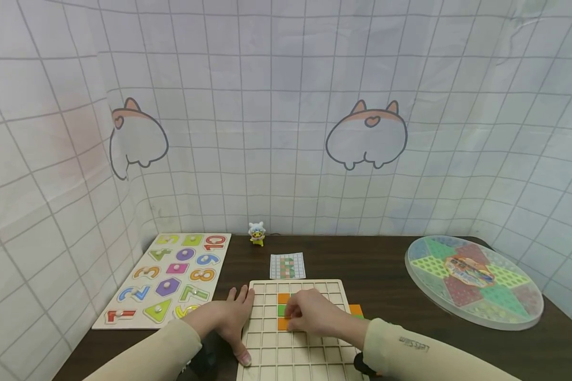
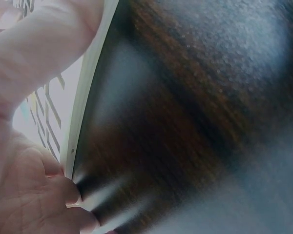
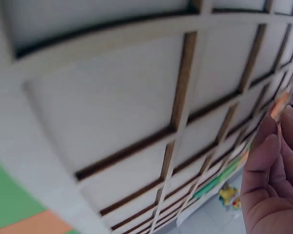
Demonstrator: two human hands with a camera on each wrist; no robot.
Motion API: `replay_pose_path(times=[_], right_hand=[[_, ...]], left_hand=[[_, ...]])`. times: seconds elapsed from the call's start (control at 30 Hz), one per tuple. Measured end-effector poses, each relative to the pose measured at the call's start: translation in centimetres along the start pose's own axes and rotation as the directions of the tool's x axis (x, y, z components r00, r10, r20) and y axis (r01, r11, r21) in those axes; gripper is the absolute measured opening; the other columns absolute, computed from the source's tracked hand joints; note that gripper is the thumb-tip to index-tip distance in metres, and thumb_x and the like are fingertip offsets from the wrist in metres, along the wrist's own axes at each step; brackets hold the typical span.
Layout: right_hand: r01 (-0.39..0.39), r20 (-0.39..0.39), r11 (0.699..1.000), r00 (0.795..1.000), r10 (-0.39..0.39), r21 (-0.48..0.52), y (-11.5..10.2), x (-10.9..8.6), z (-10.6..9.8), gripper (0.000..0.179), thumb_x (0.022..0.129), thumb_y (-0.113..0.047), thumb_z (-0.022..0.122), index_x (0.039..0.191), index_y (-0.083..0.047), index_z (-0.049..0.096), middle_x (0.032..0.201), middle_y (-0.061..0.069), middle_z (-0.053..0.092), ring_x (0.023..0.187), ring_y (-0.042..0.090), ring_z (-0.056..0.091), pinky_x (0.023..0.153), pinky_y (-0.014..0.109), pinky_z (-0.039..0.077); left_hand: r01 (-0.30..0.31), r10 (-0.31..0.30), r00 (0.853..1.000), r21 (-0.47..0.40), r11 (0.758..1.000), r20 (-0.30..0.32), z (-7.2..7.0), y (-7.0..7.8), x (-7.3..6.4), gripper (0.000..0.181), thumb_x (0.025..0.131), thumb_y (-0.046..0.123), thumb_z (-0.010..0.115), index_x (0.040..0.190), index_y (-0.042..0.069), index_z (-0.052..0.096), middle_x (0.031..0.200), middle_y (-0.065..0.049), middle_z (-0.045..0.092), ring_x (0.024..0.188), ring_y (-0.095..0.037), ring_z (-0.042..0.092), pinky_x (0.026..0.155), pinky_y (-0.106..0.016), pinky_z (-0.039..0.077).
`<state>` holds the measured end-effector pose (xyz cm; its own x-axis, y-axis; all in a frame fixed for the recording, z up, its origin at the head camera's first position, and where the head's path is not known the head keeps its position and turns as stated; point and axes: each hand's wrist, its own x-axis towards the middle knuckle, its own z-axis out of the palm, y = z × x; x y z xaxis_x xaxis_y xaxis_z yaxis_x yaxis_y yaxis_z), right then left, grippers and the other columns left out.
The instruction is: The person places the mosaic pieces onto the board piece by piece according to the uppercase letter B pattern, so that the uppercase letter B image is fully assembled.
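A pale wooden grid board [image 1: 262, 341] lies before me on the dark table. My left hand [image 1: 233, 317] rests along its left edge, fingers spread and thumb near the front. Over the middle of the grid, my right hand [image 1: 314, 313] pinches a small orange tile [image 1: 283, 324] at its edge with thumb and forefinger. This orange tile [image 3: 280, 105] shows at the fingertips in the right wrist view. Above it in the same column sit a green tile [image 1: 281, 310] and another orange tile [image 1: 283, 299]. The hand hides the cells to their right.
A printed pattern card [image 1: 287, 266] lies behind the board. Orange and green tiles [image 1: 356, 309] show at its right side, partly covered by my arm. A number-and-shape puzzle [image 1: 187, 279] lies left, a round star-patterned game board [image 1: 486, 324] right, and a small figurine [image 1: 257, 234] stands behind.
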<state>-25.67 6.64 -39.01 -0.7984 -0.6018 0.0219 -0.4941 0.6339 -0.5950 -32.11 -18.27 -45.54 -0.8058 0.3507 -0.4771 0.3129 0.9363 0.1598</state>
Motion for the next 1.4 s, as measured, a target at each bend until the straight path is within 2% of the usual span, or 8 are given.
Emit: replay_pose_path(times=[0.2, 0.4, 0.53, 0.73, 0.97, 1.13, 1.4], right_hand=[[-0.028, -0.021, 0.999, 0.999, 0.029, 0.028, 1.9, -1.5, -2.5, 0.007, 0.091, -0.003, 0.073, 0.098, -0.002, 0.074, 0.085, 0.001, 0.072, 0.075, 0.011, 0.062, 0.067, 0.026, 0.052], [-0.104, -0.066, 0.994, 0.992, 0.105, 0.017, 5.5, -3.4, -6.3, 0.013, 0.095, -0.007, 0.071, 0.107, -0.003, 0.074, 0.088, -0.002, 0.070, 0.078, 0.012, 0.061, 0.068, 0.025, 0.052], [-0.138, -0.088, 0.990, 0.986, 0.138, 0.003, 8.0, -5.0, -7.7, 0.013, 0.095, -0.010, 0.072, 0.107, -0.004, 0.074, 0.089, -0.003, 0.070, 0.079, 0.011, 0.062, 0.070, 0.027, 0.053], [-0.155, -0.050, 0.988, 0.987, 0.155, 0.001, 10.9, -6.2, -8.1, 0.014, 0.093, -0.014, 0.076, 0.105, -0.006, 0.075, 0.092, -0.003, 0.073, 0.082, 0.012, 0.065, 0.072, 0.029, 0.054], [-0.182, -0.009, 0.983, 0.983, 0.183, 0.038, 11.3, -5.9, -7.9, 0.017, 0.091, -0.016, 0.079, 0.102, -0.005, 0.074, 0.089, -0.001, 0.071, 0.080, 0.014, 0.062, 0.072, 0.032, 0.053], [-0.226, -0.036, 0.973, 0.973, 0.228, 0.042, 11.0, -5.5, -7.6, 0.017, 0.087, -0.014, 0.082, 0.097, -0.004, 0.072, 0.081, 0.001, 0.066, 0.073, 0.016, 0.056, 0.068, 0.033, 0.049], [-0.332, -0.137, 0.943, 0.936, 0.324, -0.038, 11.4, -5.1, -7.0, 0.008, 0.091, -0.012, 0.077, 0.092, -0.007, 0.070, 0.078, 0.000, 0.065, 0.070, 0.015, 0.054, 0.064, 0.032, 0.048]], left_hand=[[-0.011, 0.011, 1.000, 0.006, 1.000, -0.006, 0.3, 0.0, 0.0, 0.168, 0.036, 0.087, 0.083, 0.165, 0.011, 0.008, 0.172, -0.019, 0.005, 0.157, -0.048, 0.004, 0.121, -0.063, 0.024], [-0.006, 0.006, 1.000, 0.011, 1.000, -0.006, -0.1, 0.2, -0.7, 0.166, 0.038, 0.087, 0.082, 0.165, 0.010, 0.008, 0.173, -0.018, 0.004, 0.157, -0.047, 0.004, 0.122, -0.062, 0.025], [-0.008, 0.009, 1.000, 0.013, 1.000, -0.018, -0.1, 0.3, -0.8, 0.166, 0.038, 0.087, 0.083, 0.165, 0.009, 0.008, 0.172, -0.019, 0.004, 0.157, -0.047, 0.005, 0.122, -0.061, 0.025], [0.000, 0.001, 1.000, 0.018, 1.000, -0.021, -0.5, 0.8, -1.5, 0.162, 0.043, 0.084, 0.085, 0.164, 0.007, 0.009, 0.172, -0.020, 0.005, 0.157, -0.048, 0.006, 0.122, -0.061, 0.025], [0.000, 0.000, 1.000, 0.002, 1.000, -0.019, -0.7, 1.0, -1.8, 0.161, 0.044, 0.082, 0.085, 0.165, 0.008, 0.008, 0.172, -0.019, 0.004, 0.158, -0.047, 0.005, 0.122, -0.061, 0.025], [0.002, -0.002, 1.000, 0.003, 1.000, -0.020, -0.8, 1.1, -1.8, 0.160, 0.045, 0.081, 0.086, 0.164, 0.008, 0.009, 0.172, -0.019, 0.005, 0.158, -0.046, 0.006, 0.123, -0.061, 0.024], [-0.006, 0.006, 1.000, -0.003, 1.000, -0.014, -0.4, 0.7, -1.2, 0.164, 0.041, 0.083, 0.085, 0.165, 0.008, 0.007, 0.172, -0.019, 0.003, 0.158, -0.047, 0.003, 0.123, -0.061, 0.023]])
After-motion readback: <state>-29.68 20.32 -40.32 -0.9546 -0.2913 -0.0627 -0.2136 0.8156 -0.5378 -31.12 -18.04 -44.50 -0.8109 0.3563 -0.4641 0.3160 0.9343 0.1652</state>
